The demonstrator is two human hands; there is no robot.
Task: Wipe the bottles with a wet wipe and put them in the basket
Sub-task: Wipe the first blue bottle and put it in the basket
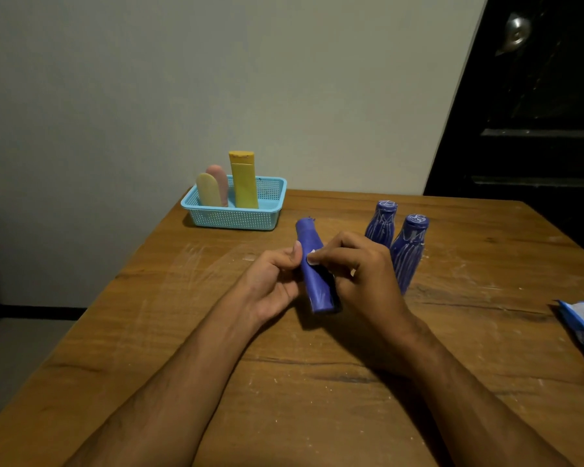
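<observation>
Both hands meet mid-frame on one blue bottle [312,271], the left hand [273,281] gripping its side, the right hand [358,267] pinching a wipe against it, long axis pointing up-left toward the basket [233,217] beyond on the worktop [317,382].

Home room (wooden table [317,382], door [536,96])

Wooden table [182,332] (scuffed), pale wall [182,79]
</observation>
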